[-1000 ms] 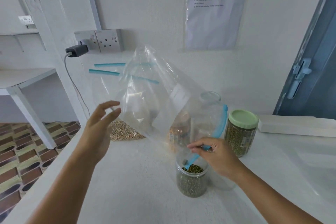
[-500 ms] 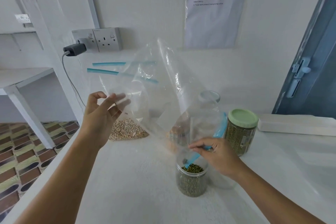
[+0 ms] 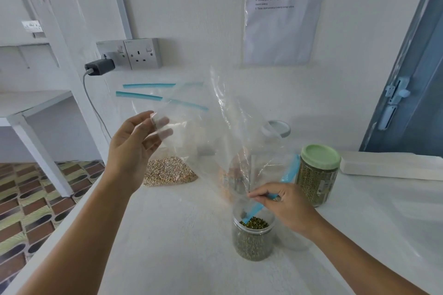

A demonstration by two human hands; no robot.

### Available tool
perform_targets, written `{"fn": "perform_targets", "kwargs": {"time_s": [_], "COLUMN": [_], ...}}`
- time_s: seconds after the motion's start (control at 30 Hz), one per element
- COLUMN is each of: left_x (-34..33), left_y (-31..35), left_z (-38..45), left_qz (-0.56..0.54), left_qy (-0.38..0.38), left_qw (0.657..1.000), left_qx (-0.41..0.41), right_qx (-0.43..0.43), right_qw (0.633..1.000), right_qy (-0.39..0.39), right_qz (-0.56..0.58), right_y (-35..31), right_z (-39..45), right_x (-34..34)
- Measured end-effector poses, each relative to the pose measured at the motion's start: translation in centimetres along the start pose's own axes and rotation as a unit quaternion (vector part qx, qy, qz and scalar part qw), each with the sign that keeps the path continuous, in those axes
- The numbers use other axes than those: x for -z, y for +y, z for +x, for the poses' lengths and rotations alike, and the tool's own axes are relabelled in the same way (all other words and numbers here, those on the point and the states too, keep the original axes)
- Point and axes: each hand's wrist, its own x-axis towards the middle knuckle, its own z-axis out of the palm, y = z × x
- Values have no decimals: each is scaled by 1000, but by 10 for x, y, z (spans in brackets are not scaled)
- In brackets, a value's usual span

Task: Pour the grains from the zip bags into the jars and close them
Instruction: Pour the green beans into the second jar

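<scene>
Two bare hands hold an upturned clear zip bag [image 3: 215,127] above an open jar [image 3: 253,237] of green grains on a white counter [image 3: 167,246]: the left hand [image 3: 134,148], raised up and left of the jar, pinches the bag's bottom corner between thumb and fingers, while the right hand [image 3: 285,206], just right of the jar's mouth, pinches the bag's blue zip edge, which dips into the jar. Behind the jar to its right stands a jar with a green lid [image 3: 317,175], also full of green grains. Behind it to the left lies a second bag of pale grains [image 3: 167,171], and a jar with a grey lid [image 3: 275,128] stands behind the held bag.
</scene>
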Motion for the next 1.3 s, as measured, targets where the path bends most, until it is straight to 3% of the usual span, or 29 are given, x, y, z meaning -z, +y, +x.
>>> {"fn": "perform_targets", "kwargs": {"time_s": [0.4,0.7,1.0,1.17,1.3], "left_x": [-7,-5,2,-3,-2], "left_y": [3,19,30,41,41], "left_z": [-3,-1,5,2,5], "left_qz": [23,57,64,174,186], "left_qy": [11,-51,-6,-3,-2], "left_qw": [999,997,998,982,978], "left_qx": [-32,-30,3,-78,-92], "right_qx": [22,40,48,43,42], "right_qw": [999,996,995,995,996], "right_qy": [3,2,11,12,21], "right_qz": [-45,-76,-87,-86,-78], "right_y": [3,5,8,11,10], "right_z": [-1,-2,-1,0,1], "right_x": [-1,-2,-4,-3,-5]}}
